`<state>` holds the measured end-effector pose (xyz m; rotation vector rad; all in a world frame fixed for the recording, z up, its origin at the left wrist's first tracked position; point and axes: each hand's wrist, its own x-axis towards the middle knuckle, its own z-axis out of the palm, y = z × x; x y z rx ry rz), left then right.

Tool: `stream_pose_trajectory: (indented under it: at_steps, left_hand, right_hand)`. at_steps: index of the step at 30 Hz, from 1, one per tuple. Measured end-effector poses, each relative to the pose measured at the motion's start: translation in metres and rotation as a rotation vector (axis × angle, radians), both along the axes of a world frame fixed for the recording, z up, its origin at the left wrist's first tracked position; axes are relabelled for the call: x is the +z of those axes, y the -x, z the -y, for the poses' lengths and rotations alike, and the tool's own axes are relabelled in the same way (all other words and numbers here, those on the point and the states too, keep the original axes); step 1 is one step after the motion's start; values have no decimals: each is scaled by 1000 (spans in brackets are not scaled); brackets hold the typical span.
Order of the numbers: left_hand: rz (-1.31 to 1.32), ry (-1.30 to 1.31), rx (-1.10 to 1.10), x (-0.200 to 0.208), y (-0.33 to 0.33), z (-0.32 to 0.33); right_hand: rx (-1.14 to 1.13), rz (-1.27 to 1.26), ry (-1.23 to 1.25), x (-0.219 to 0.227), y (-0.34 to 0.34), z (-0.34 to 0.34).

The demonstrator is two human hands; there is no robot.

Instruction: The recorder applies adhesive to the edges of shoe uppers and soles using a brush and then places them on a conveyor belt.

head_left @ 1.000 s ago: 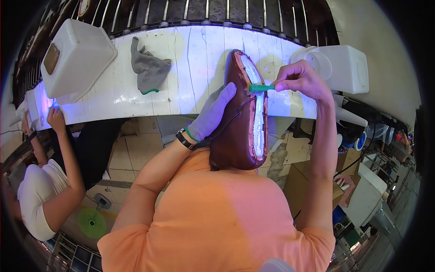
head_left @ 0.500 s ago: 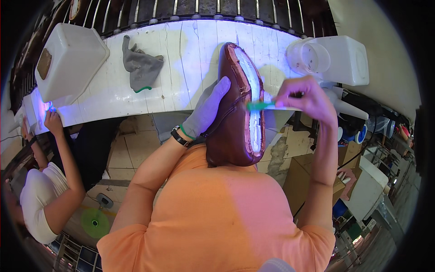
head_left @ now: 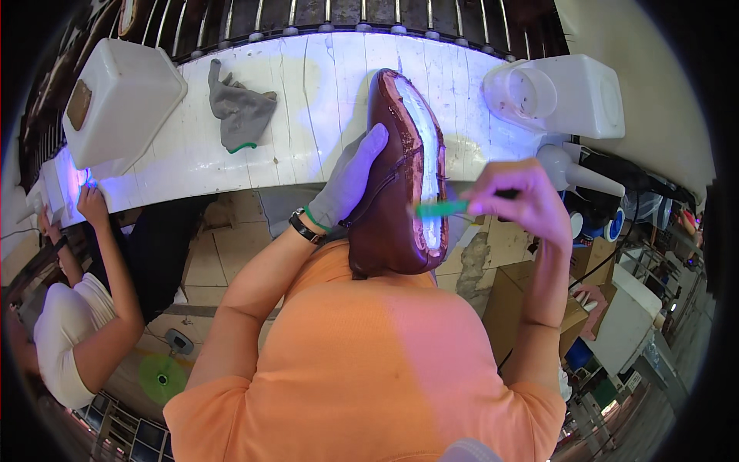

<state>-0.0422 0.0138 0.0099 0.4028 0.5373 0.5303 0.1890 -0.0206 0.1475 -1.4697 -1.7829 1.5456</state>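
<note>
Down along the shoe (head_left: 385, 223) has come the green brush (head_left: 445, 209), from the upper half of the pale underside to its lower part near the chest, and the right hand (head_left: 519, 202) has dropped with it. For even work here, I would keep the bristles pressed lightly on the pinkish rim, follow its curve in short overlapping strokes, and slow down where it turns at the near end. Too much pressure could carry the bristles over onto the smooth brown side. The shoe should be kept from rolling, since its underside is tipped toward the right. The bristles are blurred, so exactly where they touch is hard to tell.

The shoe stands lengthwise in front of the body, its far end over the table (head_left: 177, 162) and its near end close to the shirt (head_left: 339, 339). The bare right hand pinches the brush handle between thumb and fingers, wrist bent and forearm rising steeply from the elbow. The gloved left hand (head_left: 346, 181) grips the shoe's left side, one digit lying along it, the others hidden; that arm reaches forward, a watch (head_left: 306, 225) at the wrist.
</note>
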Motion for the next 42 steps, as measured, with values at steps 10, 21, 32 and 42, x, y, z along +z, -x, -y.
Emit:
stream_pose_trajectory:
  at_steps: [10, 21, 32, 42]
  left_hand:
    - [-136, -96, 18, 26, 0, -4]
    - [-93, -76, 24, -11, 0, -1]
    - [-98, -66, -11, 10, -3, -13]
    - [-231, -106, -114, 41, -6, -26]
  right_hand:
    - [-326, 169, -3, -25, -6, -19]
    - [-1, 95, 66, 22, 3, -1]
    - [-29, 16, 51, 15, -10, -1]
    - [135, -33, -42, 42, -12, -13]
